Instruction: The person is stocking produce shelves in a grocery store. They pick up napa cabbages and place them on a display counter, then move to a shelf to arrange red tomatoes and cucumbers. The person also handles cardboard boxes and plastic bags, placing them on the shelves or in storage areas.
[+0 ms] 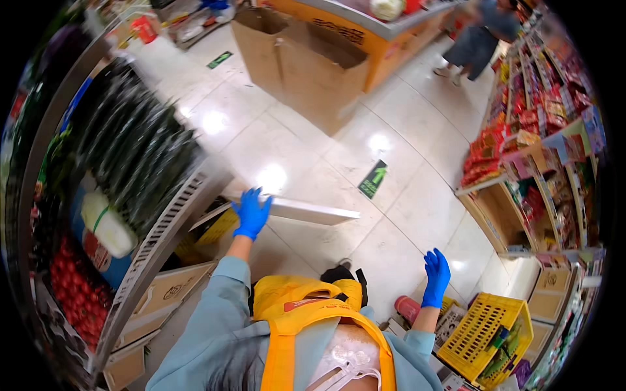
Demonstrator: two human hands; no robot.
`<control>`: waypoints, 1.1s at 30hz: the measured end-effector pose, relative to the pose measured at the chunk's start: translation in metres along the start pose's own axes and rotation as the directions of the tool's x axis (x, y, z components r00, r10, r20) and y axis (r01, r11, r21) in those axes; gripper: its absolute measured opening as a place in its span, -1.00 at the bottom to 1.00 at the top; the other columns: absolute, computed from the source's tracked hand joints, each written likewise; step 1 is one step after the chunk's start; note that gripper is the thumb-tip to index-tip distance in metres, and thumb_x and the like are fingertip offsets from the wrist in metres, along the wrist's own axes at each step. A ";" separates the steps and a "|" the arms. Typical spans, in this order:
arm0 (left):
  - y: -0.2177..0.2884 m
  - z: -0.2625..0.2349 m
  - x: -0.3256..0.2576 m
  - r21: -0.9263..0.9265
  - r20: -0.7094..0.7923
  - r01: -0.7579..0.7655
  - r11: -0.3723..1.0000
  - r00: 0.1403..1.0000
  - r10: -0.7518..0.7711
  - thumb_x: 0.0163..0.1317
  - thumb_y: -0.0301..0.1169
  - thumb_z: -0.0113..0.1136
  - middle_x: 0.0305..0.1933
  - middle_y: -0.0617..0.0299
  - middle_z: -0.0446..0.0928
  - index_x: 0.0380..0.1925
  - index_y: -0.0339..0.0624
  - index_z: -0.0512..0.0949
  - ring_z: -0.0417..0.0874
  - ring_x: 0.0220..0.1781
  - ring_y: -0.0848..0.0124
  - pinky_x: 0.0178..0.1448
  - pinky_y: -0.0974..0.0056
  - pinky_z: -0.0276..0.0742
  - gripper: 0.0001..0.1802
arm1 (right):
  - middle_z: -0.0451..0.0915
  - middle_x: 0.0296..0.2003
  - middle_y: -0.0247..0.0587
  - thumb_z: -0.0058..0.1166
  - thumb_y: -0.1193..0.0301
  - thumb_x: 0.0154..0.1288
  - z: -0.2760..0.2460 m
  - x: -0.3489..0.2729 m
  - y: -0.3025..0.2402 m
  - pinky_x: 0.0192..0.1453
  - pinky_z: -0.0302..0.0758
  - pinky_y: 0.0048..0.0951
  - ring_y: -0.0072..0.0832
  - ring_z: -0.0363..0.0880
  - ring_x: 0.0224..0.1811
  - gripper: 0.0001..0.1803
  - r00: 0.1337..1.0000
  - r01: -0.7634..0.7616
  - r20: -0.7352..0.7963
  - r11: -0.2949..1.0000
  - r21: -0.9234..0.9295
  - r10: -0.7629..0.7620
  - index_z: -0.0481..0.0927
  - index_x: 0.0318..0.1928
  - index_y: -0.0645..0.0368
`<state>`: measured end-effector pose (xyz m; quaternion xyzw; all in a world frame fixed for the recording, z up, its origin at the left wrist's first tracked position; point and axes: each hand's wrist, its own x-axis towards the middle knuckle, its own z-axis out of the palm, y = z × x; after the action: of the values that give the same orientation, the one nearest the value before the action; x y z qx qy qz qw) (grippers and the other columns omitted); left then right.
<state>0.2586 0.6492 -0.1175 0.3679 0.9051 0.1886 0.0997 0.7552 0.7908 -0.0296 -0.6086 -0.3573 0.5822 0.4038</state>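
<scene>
My left hand (251, 212), in a blue glove, is at the near end of a white-edged panel (313, 212) that juts out from beneath the produce shelf. Its fingers are spread; whether they touch the panel I cannot tell. Off to the right, my right hand (435, 277), also gloved in blue, hangs in the air with its fingers stretched out and nothing visible in it. A yellow plastic basket (479, 332) with green packages stands on the floor to its lower right. Under my left hand, something yellow (220, 228) shows behind the panel.
Along the left runs a produce shelf (166, 225) with bagged dark green vegetables (134, 140), a pale cabbage (107, 225) and netted red produce (75, 293). Cardboard boxes (323, 85) stand ahead by an orange counter. Snack racks (541, 143) line the right; a person (479, 39) stands beyond.
</scene>
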 end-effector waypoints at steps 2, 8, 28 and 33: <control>-0.018 0.047 0.005 -0.055 0.132 0.246 0.968 0.962 -0.237 0.20 0.11 -0.09 0.31 0.06 0.17 0.15 -0.02 0.33 0.14 0.34 0.10 0.27 -0.38 -0.30 -0.37 | 0.57 -0.12 -0.15 -0.23 0.27 0.32 0.002 0.052 -0.039 -0.07 0.39 -0.55 -0.45 0.55 -0.11 -0.61 0.999 -0.044 -0.017 0.998 -0.039 0.043 0.48 0.04 0.18; 0.001 0.103 -0.003 -0.153 -0.219 0.332 0.931 0.907 -0.360 0.06 -0.10 0.24 0.24 -0.14 0.18 0.13 -0.29 0.28 0.22 0.26 0.00 0.28 0.04 0.15 -0.29 | 0.58 -0.20 -0.13 -0.14 0.41 0.31 0.122 0.181 -0.071 0.03 0.42 -0.49 -0.44 0.56 -0.17 -0.68 0.813 0.123 0.582 0.984 -0.126 -0.026 0.48 -0.02 0.36; 0.382 0.037 0.442 -0.474 -0.492 -0.179 0.862 0.866 -0.091 0.12 -0.49 0.11 0.04 0.03 0.44 0.04 -0.28 0.39 0.44 0.09 0.19 0.18 0.21 0.28 -0.57 | 0.46 0.03 -0.15 -0.13 0.18 0.32 0.442 0.715 -0.389 0.06 0.40 -0.32 -0.33 0.47 0.05 -0.52 0.738 0.092 0.669 0.995 0.037 -0.093 0.32 0.18 0.12; 0.483 0.024 0.618 -0.690 -0.385 -0.216 0.691 0.918 -0.097 0.20 -0.46 0.06 -0.03 0.09 0.52 0.01 -0.30 0.43 0.51 0.00 0.38 0.10 0.34 0.38 -0.65 | 0.48 -0.03 -0.15 0.09 -0.02 0.14 0.554 0.838 -0.448 -0.04 0.40 -0.38 -0.38 0.48 -0.03 -0.34 0.842 0.060 0.534 0.997 0.056 -0.080 0.35 0.16 0.09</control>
<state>0.1314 1.4083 0.0355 0.2834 0.7462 0.6006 0.0466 0.2746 1.7789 0.0272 -0.4009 -0.4671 0.7202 0.3201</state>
